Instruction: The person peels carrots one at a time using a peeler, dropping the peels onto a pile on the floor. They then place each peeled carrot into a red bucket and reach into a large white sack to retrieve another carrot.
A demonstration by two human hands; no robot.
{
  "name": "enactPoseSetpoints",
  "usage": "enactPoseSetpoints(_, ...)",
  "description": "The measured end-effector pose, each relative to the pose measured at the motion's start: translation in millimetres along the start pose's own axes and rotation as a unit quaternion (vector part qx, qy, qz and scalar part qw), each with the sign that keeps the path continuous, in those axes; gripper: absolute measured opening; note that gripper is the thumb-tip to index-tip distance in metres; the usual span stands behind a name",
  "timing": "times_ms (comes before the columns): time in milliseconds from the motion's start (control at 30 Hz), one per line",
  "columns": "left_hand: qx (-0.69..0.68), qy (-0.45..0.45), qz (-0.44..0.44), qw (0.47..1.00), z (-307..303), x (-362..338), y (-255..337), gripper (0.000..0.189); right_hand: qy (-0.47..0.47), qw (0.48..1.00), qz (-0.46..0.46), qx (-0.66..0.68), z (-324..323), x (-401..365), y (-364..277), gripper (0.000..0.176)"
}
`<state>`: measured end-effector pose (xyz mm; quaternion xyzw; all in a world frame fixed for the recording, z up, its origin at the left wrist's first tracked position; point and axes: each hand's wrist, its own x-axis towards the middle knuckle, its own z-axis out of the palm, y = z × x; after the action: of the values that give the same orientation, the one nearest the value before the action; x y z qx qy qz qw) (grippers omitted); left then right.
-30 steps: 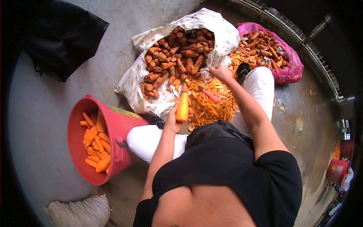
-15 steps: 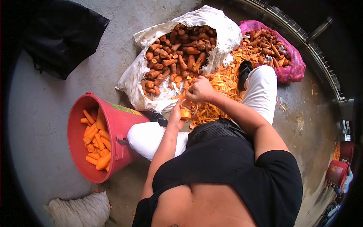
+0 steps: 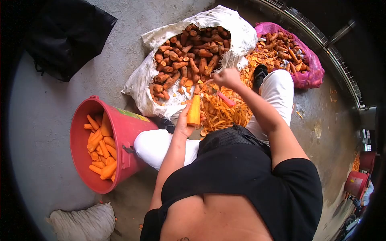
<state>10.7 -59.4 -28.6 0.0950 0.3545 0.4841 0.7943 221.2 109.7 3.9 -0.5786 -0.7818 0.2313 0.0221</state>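
Note:
My left hand point(image 3: 185, 123) is wrapped round the lower part of a carrot point(image 3: 194, 109), which points away from me. Most of the carrot is bare yellow-orange, while its far tip is darker and rough. My right hand point(image 3: 228, 78) is closed, a little beyond the carrot and to its right; what its fingers hold is too small to make out. Below that hand, a pinkish-red handle-like piece point(image 3: 227, 99) shows against a heap of orange peelings point(image 3: 219, 116). Ahead lies a white sack point(image 3: 237, 30), its mouth wide and full of rough, unpeeled carrots point(image 3: 183, 54).
To my left a red bucket point(image 3: 130, 132) leans towards me, with peeled carrots point(image 3: 102, 150) inside. A pink mesh sack point(image 3: 315, 72) of carrots and scraps stands at far right. A black bag point(image 3: 72, 40) and a pale sack point(image 3: 84, 223) lie on the floor.
My right hand has moved away from the carrot, to the right and farther out. The carrot now shows its long peeled side, and the pinkish-red piece has come into view.

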Motion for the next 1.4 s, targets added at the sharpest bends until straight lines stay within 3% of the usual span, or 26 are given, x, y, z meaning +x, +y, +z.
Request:
enactPoseSetpoints(100,0.006,0.094,0.011,0.996,-3,6,-5,0.04,0.098,0.97,-0.222,0.016,40,-31,-29,0.035)
enactPoseSetpoints(167,-0.021,0.099,-0.005,0.995,-10,11,-7,0.037,0.185,0.921,-0.331,0.089,39,-60,-57,0.034)
enactPoseSetpoints(333,0.003,0.119,-0.007,0.993,5,7,-3,0.035,0.203,0.904,-0.369,0.067,45,-50,-63,0.033)
enactPoseSetpoints(433,0.056,0.085,0.022,0.995,-1,11,-3,0.038,0.19,0.931,-0.305,0.058,39,-29,-62,0.035)
enactPoseSetpoints(467,0.079,0.071,-0.003,0.994,-3,9,-3,0.039,0.114,0.973,-0.2,-0.002,27,-20,-56,0.04)
enactPoseSetpoints(500,0.102,0.057,-0.028,0.993,-3,3,-3,0.04,0.053,0.986,-0.158,0.006,21,-1,-43,0.045)
enactPoseSetpoints(567,0.093,0.014,-0.057,0.994,2,-6,-2,0.043,0.044,0.989,-0.046,-0.132,14,33,-7,0.044)
enactPoseSetpoints(633,0.03,-0.042,-0.064,0.997,8,-11,1,0.045,0.047,0.99,0.101,-0.085,2,38,28,0.038)
enactPoseSetpoints(667,-0.001,-0.048,-0.065,0.997,4,-8,2,0.049,0.084,0.985,0.124,-0.084,10,41,46,0.041)
enactPoseSetpoints(767,-0.025,-0.003,-0.036,0.999,19,-8,9,0.052,0.015,0.983,0.182,0.021,21,34,56,0.044)
enactPoseSetpoints(800,-0.036,-0.024,-0.04,0.998,11,-3,9,0.053,0.036,0.99,0.138,-0.014,25,24,48,0.045)
enactPoseSetpoints(900,-0.045,0.002,-0.044,0.998,-12,15,-3,0.05,0.005,0.983,0.058,0.172,11,-26,-12,0.043)
enactPoseSetpoints(933,-0.04,0.033,-0.049,0.997,-13,17,-4,0.043,0.029,0.981,-0.024,0.19,26,-29,-19,0.043)
enactPoseSetpoints(967,-0.032,0.056,-0.04,0.997,-13,18,-5,0.041,0.058,0.979,-0.156,0.115,39,-27,-23,0.039)
enactPoseSetpoints(1033,-0.016,0.102,-0.021,0.994,-11,17,-5,0.037,0.171,0.931,-0.306,0.101,39,-46,-46,0.039)
enactPoseSetpoints(1133,-0.02,0.111,-0.025,0.993,6,11,-2,0.032,0.169,0.926,-0.334,0.04,44,-43,-53,0.037)
enactPoseSetpoints(1233,0.021,0.102,-0.018,0.994,3,8,-2,0.036,0.151,0.936,-0.317,0.024,40,-34,-51,0.04)
enactPoseSetpoints(1300,0.021,-0.011,-0.06,0.998,-1,1,-2,0.041,0.006,0.997,-0.07,0.018,27,0,-36,0.041)
enactPoseSetpoints(1367,-0.006,-0.089,-0.083,0.993,1,-5,0,0.045,-0.005,0.998,0.051,-0.044,15,32,5,0.04)
enactPoseSetpoints(1400,-0.034,-0.109,-0.087,0.99,7,-11,2,0.046,0.001,0.99,0.143,-0.012,13,35,28,0.039)
